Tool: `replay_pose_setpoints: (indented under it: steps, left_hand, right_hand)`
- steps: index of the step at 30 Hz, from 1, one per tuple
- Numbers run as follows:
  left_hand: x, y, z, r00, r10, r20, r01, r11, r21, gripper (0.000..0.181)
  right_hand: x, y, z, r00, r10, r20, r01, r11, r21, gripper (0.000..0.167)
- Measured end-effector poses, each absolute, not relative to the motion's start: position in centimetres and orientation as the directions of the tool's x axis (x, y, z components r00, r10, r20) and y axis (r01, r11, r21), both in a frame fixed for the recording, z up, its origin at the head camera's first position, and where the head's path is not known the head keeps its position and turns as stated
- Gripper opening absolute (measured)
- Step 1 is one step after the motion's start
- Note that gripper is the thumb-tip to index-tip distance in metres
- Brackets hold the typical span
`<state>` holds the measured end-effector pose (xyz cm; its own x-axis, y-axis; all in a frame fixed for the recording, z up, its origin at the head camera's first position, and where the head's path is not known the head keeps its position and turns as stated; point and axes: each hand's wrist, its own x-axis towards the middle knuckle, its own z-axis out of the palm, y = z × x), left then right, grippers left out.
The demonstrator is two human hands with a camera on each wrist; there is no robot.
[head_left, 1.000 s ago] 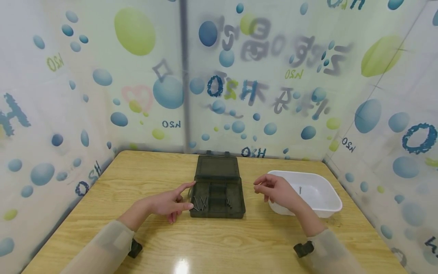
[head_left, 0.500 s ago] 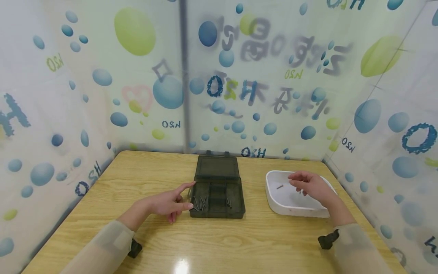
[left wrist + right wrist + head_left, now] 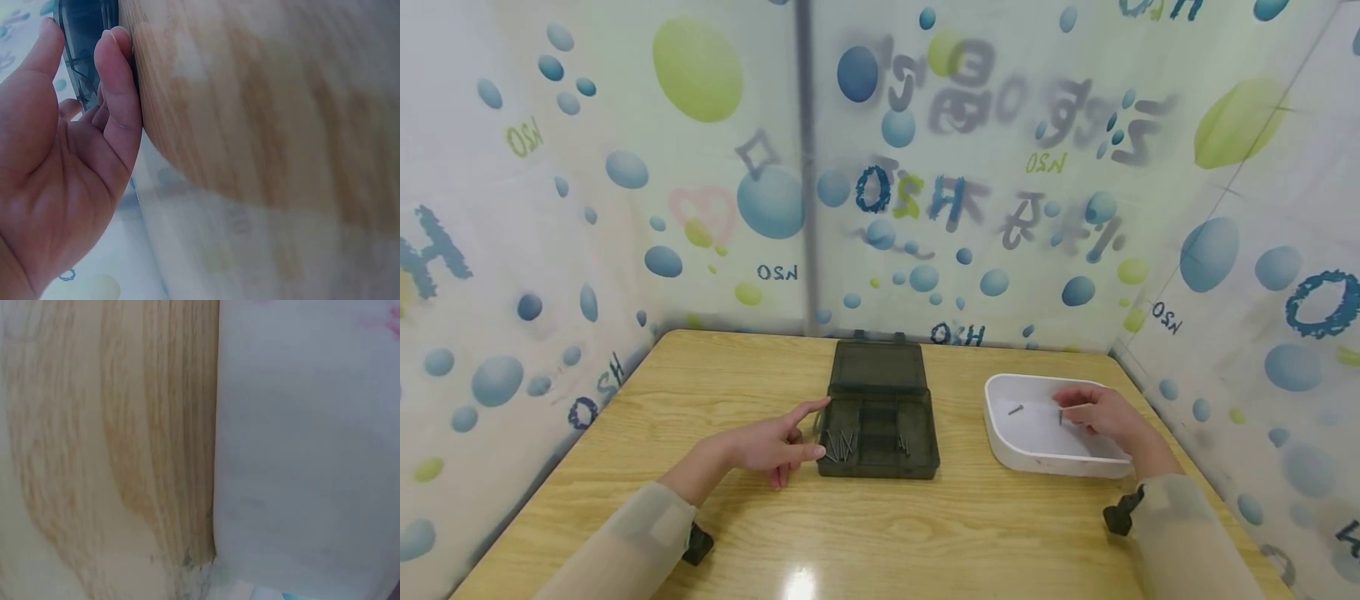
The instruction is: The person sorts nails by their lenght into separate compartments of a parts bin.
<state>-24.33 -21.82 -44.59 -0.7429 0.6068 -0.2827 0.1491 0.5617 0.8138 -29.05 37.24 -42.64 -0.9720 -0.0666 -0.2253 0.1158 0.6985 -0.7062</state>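
In the head view, a dark translucent compartment box (image 3: 877, 468) lies with its lid (image 3: 880, 367) folded back. My left hand (image 3: 767, 446) is at its left edge, index finger and thumb extended against the side; the left wrist view shows the other fingers loosely bent. Long thin screws (image 3: 839, 446) lie in the left compartment and shorter screws (image 3: 903, 445) in the right one. My right hand (image 3: 1105, 415) is over the white plastic basin (image 3: 1037, 461), fingertips beside an upright-looking screw (image 3: 1061, 417). Another screw (image 3: 1016, 409) lies further left in the basin.
The wooden table (image 3: 895, 542) carries the box in the middle and the basin at the right. Printed curtains (image 3: 715, 250) enclose its back and sides. The right wrist view shows the basin's outer wall (image 3: 306, 456) against the table, not my fingers.
My right hand has moved right from between the box and the basin to over the basin, then lowered toward the screw, uncovering the left-hand screw. My left hand has stayed put.
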Motion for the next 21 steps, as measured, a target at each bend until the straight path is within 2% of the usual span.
replay_pose_setpoints:
  steps: [8, 14, 21]
  left_hand:
    - [-24.3, -21.8, -44.6, -0.739, 0.615, -0.275, 0.153, 0.552, 0.820, 0.093]
    - [-24.3, -21.8, -44.5, -0.738, 0.616, -0.276, 0.151, 0.550, 0.822, 0.092]
    - [-24.2, -21.8, -44.4, -0.743, 0.614, -0.269, 0.149, 0.542, 0.827, 0.090]
  right_hand:
    - [-29.4, 37.5, -43.1, -0.971, -0.103, -0.216, 0.069, 0.743, -0.666, 0.035]
    - [-29.6, 37.4, -43.8, -0.973, -0.083, -0.213, 0.078, 0.754, -0.652, 0.033]
    - [-29.6, 36.9, -43.9, -0.973, -0.102, -0.207, 0.040, 0.810, -0.585, 0.022]
